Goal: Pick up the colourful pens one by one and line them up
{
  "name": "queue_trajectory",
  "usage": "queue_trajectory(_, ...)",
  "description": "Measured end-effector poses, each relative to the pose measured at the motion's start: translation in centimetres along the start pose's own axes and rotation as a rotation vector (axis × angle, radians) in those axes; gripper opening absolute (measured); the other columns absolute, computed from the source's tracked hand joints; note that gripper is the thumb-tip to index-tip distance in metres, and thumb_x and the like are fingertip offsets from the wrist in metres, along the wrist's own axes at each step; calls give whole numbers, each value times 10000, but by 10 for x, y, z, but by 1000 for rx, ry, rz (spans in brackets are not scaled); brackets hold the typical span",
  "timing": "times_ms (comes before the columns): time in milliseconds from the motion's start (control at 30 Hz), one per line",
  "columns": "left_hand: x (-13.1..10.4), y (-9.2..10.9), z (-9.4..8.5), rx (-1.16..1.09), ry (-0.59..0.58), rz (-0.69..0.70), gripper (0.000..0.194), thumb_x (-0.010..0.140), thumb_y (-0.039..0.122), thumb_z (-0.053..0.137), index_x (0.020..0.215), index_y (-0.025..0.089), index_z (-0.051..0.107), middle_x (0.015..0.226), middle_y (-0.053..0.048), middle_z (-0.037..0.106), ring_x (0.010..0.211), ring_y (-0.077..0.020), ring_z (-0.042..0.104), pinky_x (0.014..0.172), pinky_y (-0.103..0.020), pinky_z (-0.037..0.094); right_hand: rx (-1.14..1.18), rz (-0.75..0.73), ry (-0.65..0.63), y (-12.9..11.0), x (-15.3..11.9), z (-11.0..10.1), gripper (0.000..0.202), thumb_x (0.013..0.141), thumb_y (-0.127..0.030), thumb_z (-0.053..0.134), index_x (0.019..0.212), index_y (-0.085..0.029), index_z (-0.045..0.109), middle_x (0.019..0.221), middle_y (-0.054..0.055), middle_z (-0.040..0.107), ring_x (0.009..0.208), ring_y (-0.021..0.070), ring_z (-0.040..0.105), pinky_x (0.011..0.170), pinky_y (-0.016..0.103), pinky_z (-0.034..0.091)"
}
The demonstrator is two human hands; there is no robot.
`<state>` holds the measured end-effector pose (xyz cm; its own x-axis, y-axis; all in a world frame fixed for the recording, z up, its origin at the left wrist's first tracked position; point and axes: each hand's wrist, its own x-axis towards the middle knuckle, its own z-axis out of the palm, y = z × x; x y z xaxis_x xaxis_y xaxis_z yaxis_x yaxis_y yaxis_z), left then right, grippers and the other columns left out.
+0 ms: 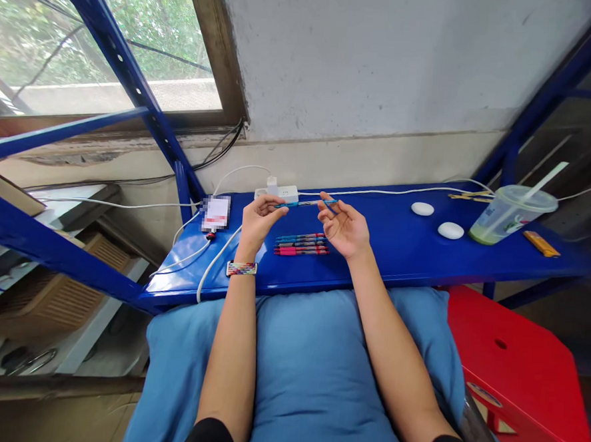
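A blue pen [304,203] is held level above the blue shelf table [388,257]. My left hand [259,220] pinches its left end between thumb and fingertips. At the pen's right end, my right hand [346,229] has its fingers closed around a blue part, palm turned up; whether that part is joined to the pen I cannot tell. Below and between both hands, several pens [301,243] lie side by side in a row, blue ones at the back, a dark one in the middle and pink-red ones in front.
Behind my hands sits a white power strip [290,194] with cables. A blurred white box [216,213] stands left. To the right are two white egg-shaped objects [422,209], a plastic cup [511,214] with straw and an orange packet [541,243]. A red stool [521,368] is at lower right.
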<state>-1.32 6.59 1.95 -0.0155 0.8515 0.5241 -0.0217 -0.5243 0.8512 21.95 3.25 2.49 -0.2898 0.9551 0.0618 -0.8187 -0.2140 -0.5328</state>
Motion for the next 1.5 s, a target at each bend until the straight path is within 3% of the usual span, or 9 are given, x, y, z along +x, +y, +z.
queue_trajectory(133, 1, -1, 1, 11, -28, 2, 269, 746, 289, 941, 955, 202, 796, 948, -56, 813, 830, -185, 761, 805, -332, 638, 50, 8, 22, 1, 4, -4, 259, 1038, -150, 492, 1179, -217, 699, 859, 24, 783, 718, 111, 720, 569, 140, 605)
queue_trajectory(467, 2, -2, 0, 15, -55, -3, 232, 763, 267, 925, 944, 197, 797, 889, -47, 800, 789, -176, 748, 773, -324, 621, 17, -28, 33, 2, 5, -5, 242, 1031, -221, 514, 1178, -217, 707, 967, 37, 786, 769, 119, 705, 560, 149, 591)
queue_trajectory(967, 1, 0, 2, 40, -80, 2, 217, 773, 259, 920, 944, 197, 802, 912, -51, 810, 798, -182, 759, 787, -330, 631, 155, -11, 90, 2, 7, -5, 198, 976, -159, 516, 1064, -171, 692, 769, 17, 704, 633, 86, 633, 560, 117, 568)
queue_trajectory(1100, 1, -1, 2, 35, -78, -5, 211, 766, 255, 926, 932, 203, 807, 855, -39, 801, 781, -185, 764, 771, -325, 630, 177, 8, 42, 2, 6, -7, 233, 979, -209, 547, 1157, -169, 691, 857, 40, 746, 712, 108, 685, 579, 138, 600)
queue_trajectory(1367, 1, -2, 0, 24, -61, -8, 221, 761, 261, 927, 933, 203, 801, 886, -47, 803, 800, -192, 763, 792, -342, 638, 98, -5, 38, 3, 9, -9, 226, 964, -127, 567, 1144, -197, 685, 844, 18, 756, 694, 110, 704, 578, 152, 615)
queue_trajectory(1500, 1, 0, -2, 20, -54, -10, 218, 767, 264, 924, 932, 202, 795, 884, -45, 797, 802, -184, 754, 811, -341, 630, 23, -8, 15, 1, 5, -6, 261, 1016, -211, 520, 1195, -195, 710, 924, 35, 802, 699, 108, 709, 562, 157, 605)
